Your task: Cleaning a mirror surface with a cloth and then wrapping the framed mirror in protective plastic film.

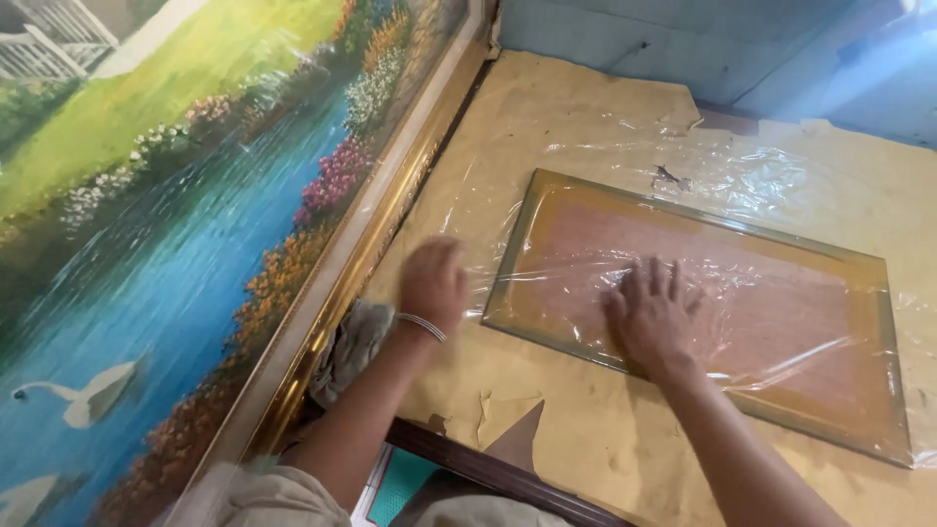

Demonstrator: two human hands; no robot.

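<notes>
A rectangular framed panel (781, 293) with a tan border and reddish centre lies flat on brown paper (586, 127), covered by clear plastic film (742, 176). My right hand (652, 314) rests palm down, fingers spread, on the film over the panel's near left part. My left hand (432, 281), blurred and wearing a thin bracelet, lies on the film and paper just left of the panel's left edge. Its fingers look curled, and it holds nothing that I can make out.
A large gold-framed landscape painting (166, 254) with a river and swans leans along the left. A grey cloth (351, 346) lies at its frame by my left forearm. A dark wooden edge (488, 468) borders the torn paper in front. Blue wall (683, 39) behind.
</notes>
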